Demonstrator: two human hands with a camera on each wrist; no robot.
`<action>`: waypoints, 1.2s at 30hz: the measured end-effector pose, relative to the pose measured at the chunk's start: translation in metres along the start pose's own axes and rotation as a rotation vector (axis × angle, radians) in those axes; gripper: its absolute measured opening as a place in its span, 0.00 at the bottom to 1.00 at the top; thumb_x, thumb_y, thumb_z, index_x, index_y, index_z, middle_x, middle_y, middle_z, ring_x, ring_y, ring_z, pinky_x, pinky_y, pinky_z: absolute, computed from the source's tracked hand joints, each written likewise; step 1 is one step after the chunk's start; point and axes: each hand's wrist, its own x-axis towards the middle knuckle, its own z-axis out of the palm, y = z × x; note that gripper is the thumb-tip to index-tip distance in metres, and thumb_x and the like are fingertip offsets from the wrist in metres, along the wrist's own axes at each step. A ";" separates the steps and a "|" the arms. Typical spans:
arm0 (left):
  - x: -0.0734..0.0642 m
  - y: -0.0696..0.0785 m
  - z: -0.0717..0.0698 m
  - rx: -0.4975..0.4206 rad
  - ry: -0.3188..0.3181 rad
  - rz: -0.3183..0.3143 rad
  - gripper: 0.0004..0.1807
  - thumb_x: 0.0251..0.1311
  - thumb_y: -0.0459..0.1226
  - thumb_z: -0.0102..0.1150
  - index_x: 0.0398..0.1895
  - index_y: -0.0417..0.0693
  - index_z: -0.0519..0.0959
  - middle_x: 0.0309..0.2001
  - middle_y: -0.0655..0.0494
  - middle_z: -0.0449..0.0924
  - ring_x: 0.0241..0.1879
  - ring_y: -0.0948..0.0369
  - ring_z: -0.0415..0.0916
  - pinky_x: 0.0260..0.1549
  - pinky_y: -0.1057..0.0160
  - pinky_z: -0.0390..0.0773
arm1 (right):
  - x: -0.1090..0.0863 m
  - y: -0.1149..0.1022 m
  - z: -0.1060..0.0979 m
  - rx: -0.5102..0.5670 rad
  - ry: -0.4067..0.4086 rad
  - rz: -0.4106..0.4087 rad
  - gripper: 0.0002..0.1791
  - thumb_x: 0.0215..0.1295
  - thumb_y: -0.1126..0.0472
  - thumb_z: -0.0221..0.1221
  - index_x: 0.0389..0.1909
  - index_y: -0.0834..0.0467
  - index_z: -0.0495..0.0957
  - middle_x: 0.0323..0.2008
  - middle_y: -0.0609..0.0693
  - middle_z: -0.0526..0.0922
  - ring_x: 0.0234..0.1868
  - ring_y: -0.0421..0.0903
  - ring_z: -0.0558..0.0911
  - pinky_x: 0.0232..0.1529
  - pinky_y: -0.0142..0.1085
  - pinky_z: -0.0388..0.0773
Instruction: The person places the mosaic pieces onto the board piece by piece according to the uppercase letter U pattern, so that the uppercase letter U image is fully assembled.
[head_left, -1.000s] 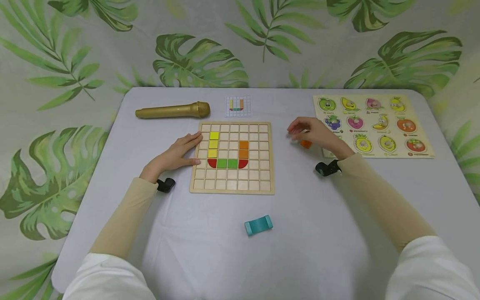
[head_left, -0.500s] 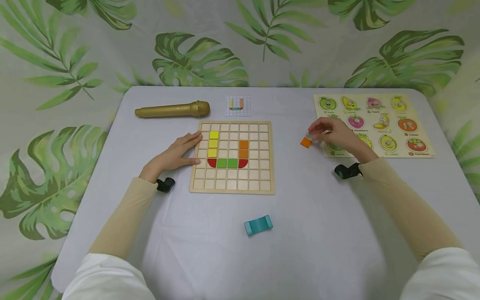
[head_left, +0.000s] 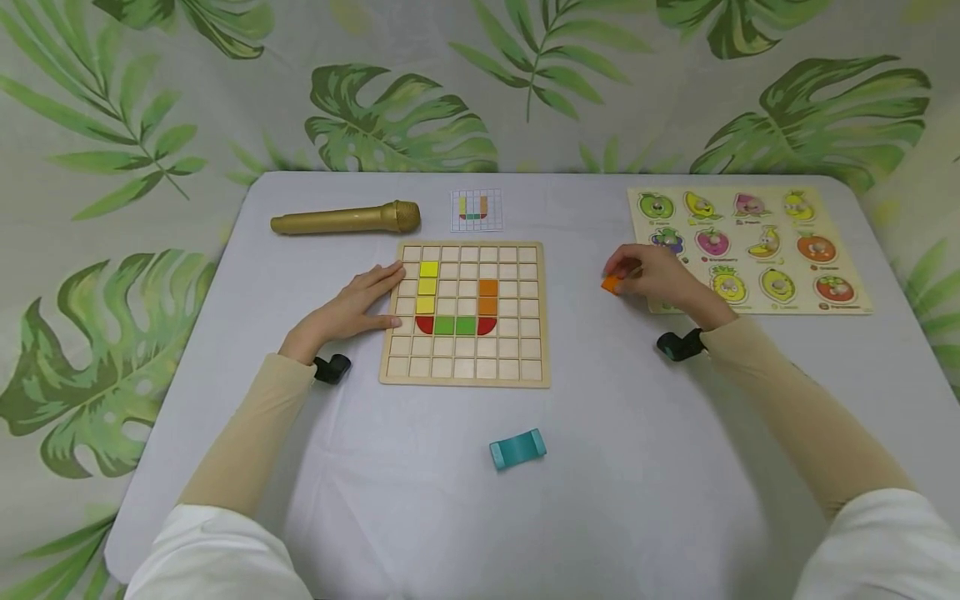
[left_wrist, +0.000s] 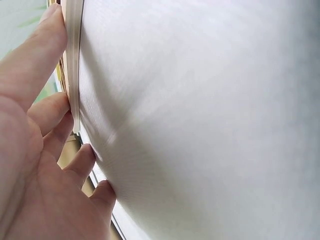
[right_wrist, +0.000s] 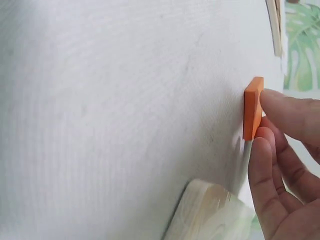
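An orange square tile [right_wrist: 252, 107] is touched at its edge by the fingertips [right_wrist: 280, 111] of the right hand [head_left: 660, 279]; the tile lies flat on the white tablecloth [head_left: 420, 500], and whether it is truly pinched or only touched cannot be told. It is found to the right of the wooden grid board [head_left: 465, 313], well apart from it and just beside the near left corner of the fruit peg puzzle [head_left: 750, 248], over which the right hand is partly laid.

The left hand [head_left: 348, 307] is rested flat with straight fingers against the left edge of the grid board; nothing is gripped by it. In the left wrist view the fingers [left_wrist: 35, 65] are seen pressed along the board's rim [left_wrist: 74, 60].

Inside the grid board a U-shaped figure is formed: three yellow tiles [head_left: 427, 287] in a column, two green tiles [head_left: 454, 326] between red rounded corners, and two orange tiles [head_left: 487, 297] in a column on the right.

Beyond the grid board a small pattern card [head_left: 476, 210] is placed, and to the far left of it a gold toy microphone [head_left: 345, 220] is laid on its side. Nearer the person than the grid board, a teal curved block [head_left: 517, 449] is set alone. Nothing stands between the orange square tile and the grid board.
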 end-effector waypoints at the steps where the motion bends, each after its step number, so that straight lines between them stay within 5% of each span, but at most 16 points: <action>1: 0.000 0.000 0.000 -0.001 -0.001 0.001 0.45 0.64 0.44 0.61 0.76 0.41 0.46 0.76 0.47 0.39 0.73 0.45 0.31 0.67 0.42 0.38 | 0.001 -0.001 0.001 -0.006 -0.003 0.001 0.10 0.55 0.76 0.64 0.39 0.65 0.79 0.37 0.58 0.81 0.40 0.54 0.77 0.40 0.27 0.71; 12: -0.001 0.001 0.000 -0.005 0.003 0.002 0.45 0.64 0.45 0.60 0.76 0.43 0.46 0.76 0.49 0.39 0.73 0.46 0.31 0.66 0.41 0.40 | 0.004 -0.006 0.006 -0.027 -0.040 -0.032 0.13 0.54 0.80 0.61 0.40 0.68 0.77 0.40 0.61 0.78 0.42 0.57 0.77 0.45 0.46 0.74; 20: 0.000 0.000 0.001 -0.008 0.000 -0.004 0.45 0.64 0.45 0.60 0.76 0.44 0.46 0.76 0.49 0.39 0.73 0.46 0.31 0.66 0.41 0.40 | 0.005 -0.006 0.009 -0.032 -0.050 -0.064 0.13 0.55 0.78 0.63 0.42 0.67 0.79 0.41 0.60 0.80 0.42 0.54 0.78 0.43 0.34 0.74; 28: 0.000 0.000 0.001 -0.007 -0.001 -0.008 0.46 0.63 0.45 0.60 0.76 0.44 0.46 0.76 0.50 0.39 0.73 0.46 0.31 0.66 0.41 0.40 | 0.006 -0.008 0.010 -0.019 -0.067 -0.043 0.12 0.55 0.78 0.62 0.40 0.68 0.77 0.40 0.61 0.80 0.42 0.56 0.77 0.47 0.47 0.73; 36: 0.000 -0.001 0.001 -0.009 -0.003 -0.005 0.46 0.64 0.45 0.60 0.76 0.43 0.45 0.76 0.49 0.38 0.73 0.46 0.31 0.66 0.41 0.39 | 0.008 -0.014 0.011 0.000 -0.036 -0.009 0.07 0.58 0.75 0.60 0.36 0.65 0.79 0.36 0.57 0.80 0.37 0.52 0.75 0.41 0.40 0.72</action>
